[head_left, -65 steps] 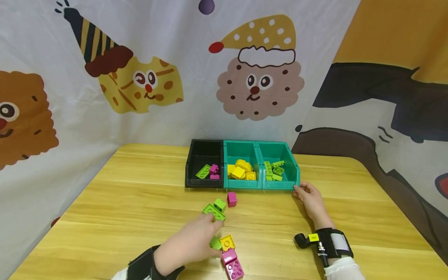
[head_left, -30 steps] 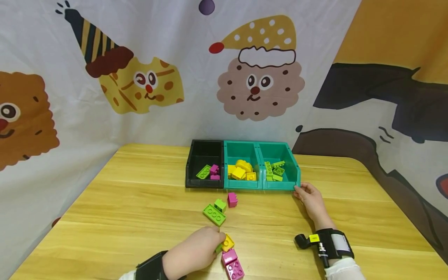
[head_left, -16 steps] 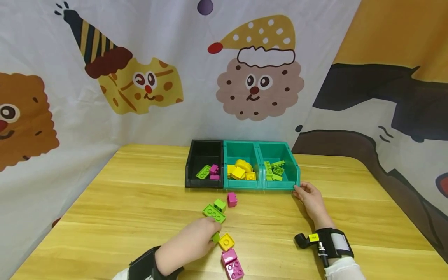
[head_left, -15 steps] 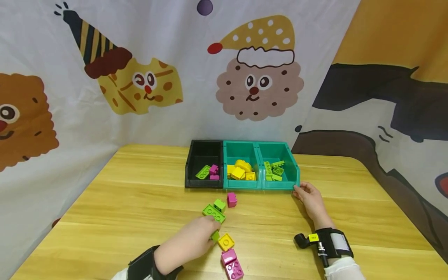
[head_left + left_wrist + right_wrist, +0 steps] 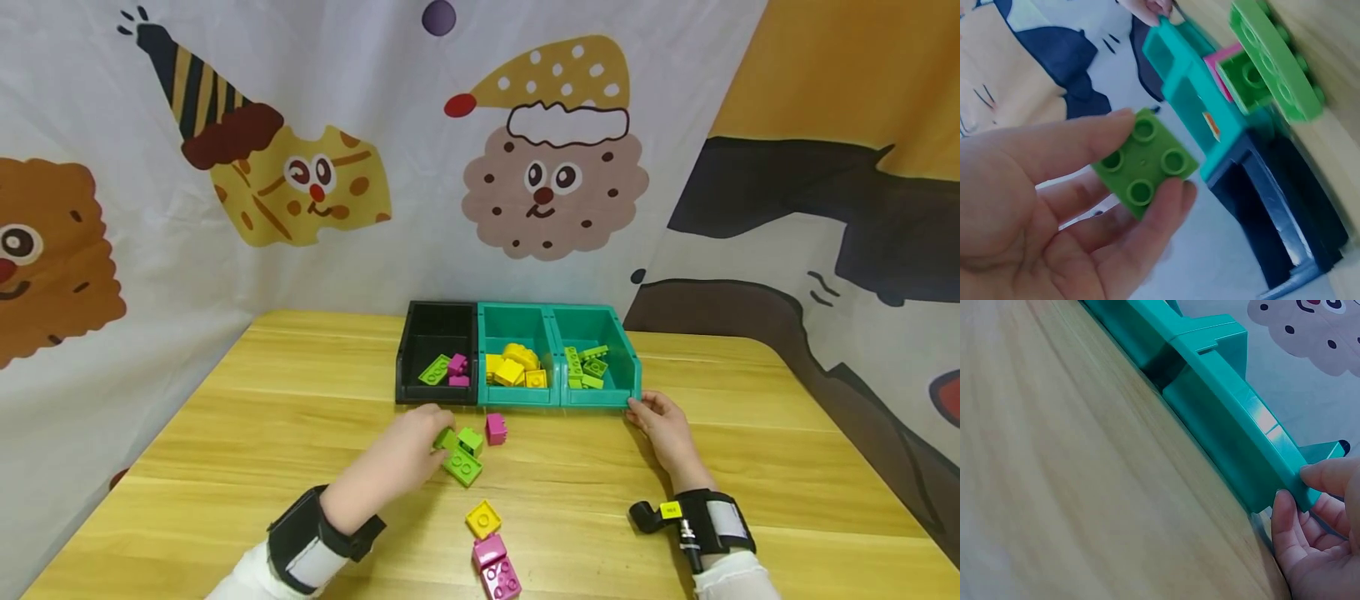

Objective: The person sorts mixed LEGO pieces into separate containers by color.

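My left hand [image 5: 397,458] pinches a small square green toy brick [image 5: 1143,164] between thumb and fingers, its studded face turned to the left wrist camera. In the head view that hand is above the left end of a long green brick [image 5: 463,467], left of a small green brick [image 5: 471,441]. The thumb and fingers of my right hand [image 5: 666,433] grip the front right corner of the right teal bin [image 5: 1229,434], which holds several green bricks [image 5: 592,382]. Fingertips lie on both faces of its front wall in the right wrist view.
The middle teal bin [image 5: 521,397] holds yellow bricks; the black bin [image 5: 433,394] holds pink ones and a green one. On the wooden table [image 5: 300,392] lie a pink brick [image 5: 496,429], a yellow brick [image 5: 483,519] and two pink bricks [image 5: 501,578]. A printed cloth [image 5: 420,250] hangs behind.
My left hand took the square green brick from beside the yellow one and moved it away from me, towards the black bin. The right hand stays at the bin corner.
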### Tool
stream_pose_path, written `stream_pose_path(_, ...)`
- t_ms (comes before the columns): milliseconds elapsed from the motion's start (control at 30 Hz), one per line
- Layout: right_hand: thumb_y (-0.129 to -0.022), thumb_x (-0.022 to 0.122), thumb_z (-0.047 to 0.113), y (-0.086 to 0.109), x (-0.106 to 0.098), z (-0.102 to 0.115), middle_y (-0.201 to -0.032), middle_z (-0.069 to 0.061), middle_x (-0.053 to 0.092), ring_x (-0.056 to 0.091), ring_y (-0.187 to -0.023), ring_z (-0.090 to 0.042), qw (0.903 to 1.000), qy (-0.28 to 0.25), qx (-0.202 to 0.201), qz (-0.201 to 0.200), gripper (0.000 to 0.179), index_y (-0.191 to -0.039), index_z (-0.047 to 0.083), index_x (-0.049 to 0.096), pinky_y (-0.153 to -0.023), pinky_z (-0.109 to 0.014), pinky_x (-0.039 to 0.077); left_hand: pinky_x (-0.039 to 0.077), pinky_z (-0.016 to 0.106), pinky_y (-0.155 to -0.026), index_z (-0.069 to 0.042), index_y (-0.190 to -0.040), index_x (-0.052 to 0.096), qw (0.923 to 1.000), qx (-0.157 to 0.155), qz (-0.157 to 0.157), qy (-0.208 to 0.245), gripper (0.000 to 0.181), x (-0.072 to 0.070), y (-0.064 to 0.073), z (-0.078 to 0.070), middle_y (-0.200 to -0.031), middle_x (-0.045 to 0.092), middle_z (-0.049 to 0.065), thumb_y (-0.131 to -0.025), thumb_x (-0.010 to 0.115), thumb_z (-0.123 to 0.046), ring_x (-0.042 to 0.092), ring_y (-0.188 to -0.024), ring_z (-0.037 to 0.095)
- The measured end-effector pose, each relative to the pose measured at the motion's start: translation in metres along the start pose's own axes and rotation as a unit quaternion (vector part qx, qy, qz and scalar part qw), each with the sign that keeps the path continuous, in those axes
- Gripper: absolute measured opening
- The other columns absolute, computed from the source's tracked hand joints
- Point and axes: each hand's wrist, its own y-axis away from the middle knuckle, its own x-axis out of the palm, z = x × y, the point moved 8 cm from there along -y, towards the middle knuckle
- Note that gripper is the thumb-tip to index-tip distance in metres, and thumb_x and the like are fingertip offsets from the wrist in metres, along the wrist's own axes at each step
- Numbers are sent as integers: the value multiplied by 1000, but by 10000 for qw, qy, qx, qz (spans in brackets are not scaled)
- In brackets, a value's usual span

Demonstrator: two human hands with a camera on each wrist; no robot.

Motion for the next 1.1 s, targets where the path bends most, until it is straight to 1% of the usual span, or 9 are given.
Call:
stream_pose_path(133,-98,53,22,0,0,0,-91,8,52,55,-80,3,10000,-27,-7,10,42,-124,-7,41,-76,-10,49,53,38,-80,0,-101,64,9987,-271,-430,-71,24,-6,-16,17,-98,64,12,-80,74,-5,61,-88,24)
stream_pose_path(233,-97,54,23,1,0,0,-91,8,52,55,-80,3,10000,-15,-46,9,42,-124,-8,42,-76,-11,49,52,41,-87,1,-105,64,9966,-459,-670,-121,27,-8,-27,31,-105,64,15,-80,74,-7,62,-98,29)
stream_pose_path(300,-97,54,23,1,0,0,-91,7,52,56,-80,3,10000,9,-76,-5,42,-123,-8,43,-76,-11,49,51,41,-88,1,-105,64,9951,-560,-810,-128,27,-9,-33,40,-106,64,16,-81,73,-7,62,-99,30)
stream_pose_path(400,-97,53,23,1,0,0,-91,7,52,56,-81,3,9999,42,-109,-13,40,-122,-7,43,-76,-11,49,51,40,-88,1,-107,64,9931,-698,-935,-72,28,-9,-41,51,-107,64,17,-82,73,-7,62,-99,29)
stream_pose_path(500,-98,53,23,1,0,0,-92,7,52,56,-81,3,9999,83,-112,-23,39,-122,-6,44,-76,-11,49,51,40,-88,1,-109,63,9923,-796,-950,8,29,-7,-46,58,-108,64,16,-83,72,-8,62,-100,29)
stream_pose_path(600,-97,53,23,0,0,0,-91,7,52,56,-81,3,9999,93,-122,-24,39,-121,-7,44,-76,-11,49,51,40,-89,0,-110,63,9925,-817,-907,27,30,-6,-51,60,-109,64,16,-83,72,-9,61,-101,29)
stream_pose_path(700,-97,54,24,0,0,0,-92,6,51,56,-81,2,9999,79,-127,-22,40,-121,-7,44,-76,-11,49,50,41,-91,1,-112,62,9929,-819,-861,8,32,-5,-53,59,-112,63,17,-84,71,-10,61,-103,29)
stream_pose_path(933,-98,53,22,0,0,1,-91,6,51,56,-79,4,10000,67,-52,-31,39,-121,-7,43,-75,-10,49,49,42,-94,1,-114,62,9942,-794,-717,77,34,-1,-50,51,-114,63,18,-85,71,-12,59,-107,31)
stream_pose_path(1100,-98,53,22,1,0,2,-91,6,51,55,-79,4,10000,79,-24,-1,41,-123,-8,42,-76,-10,49,50,42,-92,1,-116,61,9952,-715,-651,142,35,4,-50,46,-115,63,18,-84,71,-12,60,-106,30)
